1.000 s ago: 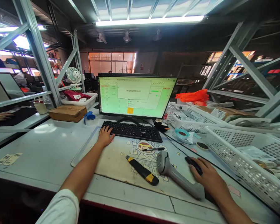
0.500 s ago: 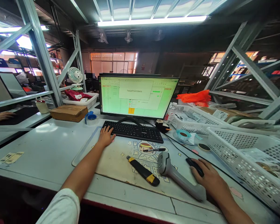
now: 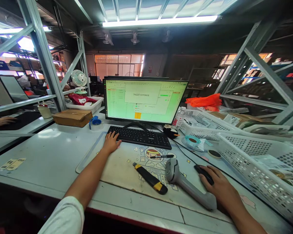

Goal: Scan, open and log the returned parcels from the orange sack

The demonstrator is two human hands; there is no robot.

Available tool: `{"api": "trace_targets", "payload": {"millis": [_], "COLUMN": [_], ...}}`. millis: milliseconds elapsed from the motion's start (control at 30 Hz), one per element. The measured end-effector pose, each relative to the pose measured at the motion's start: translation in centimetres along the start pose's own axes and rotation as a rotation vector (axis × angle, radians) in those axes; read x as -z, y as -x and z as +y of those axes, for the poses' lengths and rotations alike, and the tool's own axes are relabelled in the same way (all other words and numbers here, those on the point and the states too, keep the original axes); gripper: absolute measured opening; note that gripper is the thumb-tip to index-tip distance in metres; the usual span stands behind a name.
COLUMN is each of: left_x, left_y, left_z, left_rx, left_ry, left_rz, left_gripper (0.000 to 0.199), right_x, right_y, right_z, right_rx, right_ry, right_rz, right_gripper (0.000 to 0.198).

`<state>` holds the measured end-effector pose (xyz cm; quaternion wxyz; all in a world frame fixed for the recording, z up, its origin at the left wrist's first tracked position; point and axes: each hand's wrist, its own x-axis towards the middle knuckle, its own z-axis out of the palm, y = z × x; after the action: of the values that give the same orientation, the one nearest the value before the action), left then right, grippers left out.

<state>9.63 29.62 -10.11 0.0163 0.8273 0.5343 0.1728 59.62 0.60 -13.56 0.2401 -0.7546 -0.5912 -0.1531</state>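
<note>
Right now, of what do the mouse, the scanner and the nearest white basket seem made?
Mouse: probably black plastic; smooth, curved shell, partly covered. Scanner: likely matte grey plastic; rounded, moulded shape. Basket: seemingly satin white plastic; evenly perforated, stiff walls.

Warehouse or storeroom workspace, I'd say from my end. Silver-grey perforated steel rack uprights (image 3: 42,55) frame a white flat-topped workbench (image 3: 51,156); a long white tube light (image 3: 161,21) runs beneath a dark roof. Clerical side: I note a wide black-framed monitor (image 3: 146,109), black plastic keyboard (image 3: 141,138), black plastic mouse (image 3: 204,174). Goods side: grey plastic handheld scanner (image 3: 191,190), black-and-yellow box cutter (image 3: 150,178), brown cardboard box (image 3: 73,118), white perforated plastic baskets (image 3: 246,167) holding clear bags. Far left I see dim, loaded metal shelving (image 3: 19,59) and a co-worker's hand (image 3: 5,122) at another desk (image 3: 38,123).
</note>
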Motion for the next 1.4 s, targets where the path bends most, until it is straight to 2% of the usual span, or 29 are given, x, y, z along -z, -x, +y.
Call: {"api": "trace_targets", "payload": {"millis": [467, 700, 867, 1100, 1400], "left_x": [0.0, 0.2, 0.4, 0.0, 0.4], "left_y": [0.0, 0.0, 0.1, -0.1, 0.2], "left_z": [0.0, 0.1, 0.3, 0.0, 0.3], "left_rx": [0.006, 0.010, 0.018, 0.006, -0.014], "left_ry": [0.017, 0.021, 0.019, 0.015, -0.013], "left_rz": [0.000, -0.011, -0.018, 0.002, 0.007], "left_gripper": [0.064, 0.064, 0.065, 0.065, 0.064], "right_x": [-0.1, -0.4, -0.6, -0.9, 0.3], "right_y": [0.0, 0.0, 0.0, 0.1, 0.1], "right_z": [0.0, -0.1, 0.2, 0.5, -0.5], "right_rx": [-0.030, -0.029, 0.023, 0.027, -0.015], "right_ry": [-0.027, -0.003, 0.018, 0.055, 0.032], "right_rz": [0.000, 0.075, 0.094, 0.116, 0.023], "right_gripper": [0.063, 0.059, 0.060, 0.060, 0.061]}}
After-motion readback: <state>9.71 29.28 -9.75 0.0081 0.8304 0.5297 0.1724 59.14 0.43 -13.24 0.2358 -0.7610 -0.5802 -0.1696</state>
